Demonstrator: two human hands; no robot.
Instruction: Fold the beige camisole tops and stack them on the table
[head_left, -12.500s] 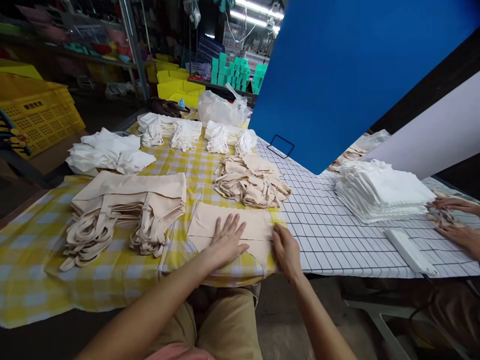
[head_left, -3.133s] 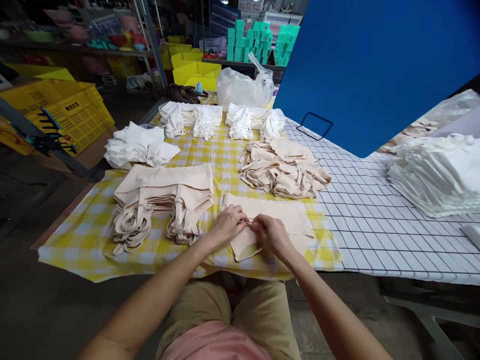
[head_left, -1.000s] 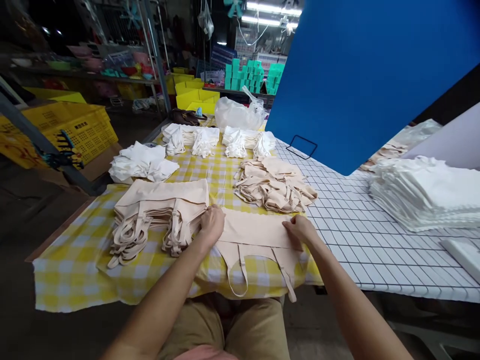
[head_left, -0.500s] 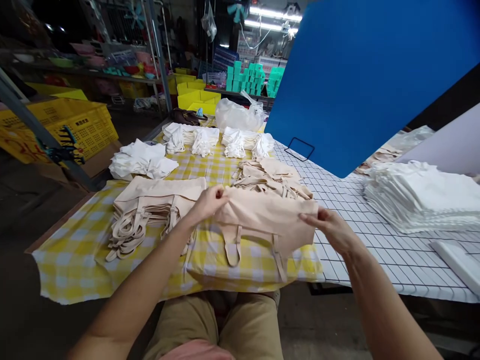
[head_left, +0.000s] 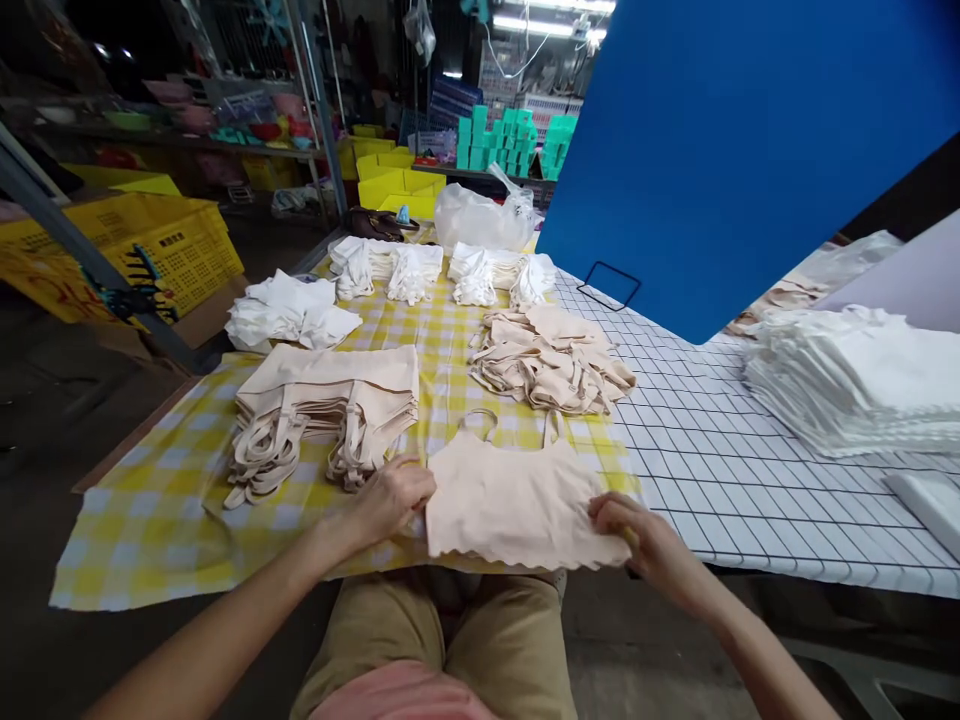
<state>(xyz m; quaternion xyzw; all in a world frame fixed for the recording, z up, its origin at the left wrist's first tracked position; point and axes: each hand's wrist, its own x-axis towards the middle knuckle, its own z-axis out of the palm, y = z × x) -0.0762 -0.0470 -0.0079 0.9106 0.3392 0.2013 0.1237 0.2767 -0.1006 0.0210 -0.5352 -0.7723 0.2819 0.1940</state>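
A beige strappy top (head_left: 517, 500) lies flat on the yellow checked tablecloth (head_left: 150, 520) at the near table edge, its straps pointing away from me and its scalloped hem toward me. My left hand (head_left: 394, 495) grips its left hem corner. My right hand (head_left: 637, 530) grips its right hem corner. To the left sits a neat stack of folded beige tops (head_left: 322, 400) with straps hanging forward. Just beyond the flat top is a loose heap of beige tops (head_left: 551, 360).
White garments lie in piles at the back (head_left: 442, 270) and at the left (head_left: 289, 312). A tall stack of white fabric (head_left: 855, 380) rests on the white grid cloth (head_left: 712, 470). A blue panel (head_left: 735, 140) stands behind. Yellow crates (head_left: 150, 250) sit at the left.
Half a second ago I held the beige top in the air with straps hanging toward me. It is now turned over and laid flat with straps pointing away.
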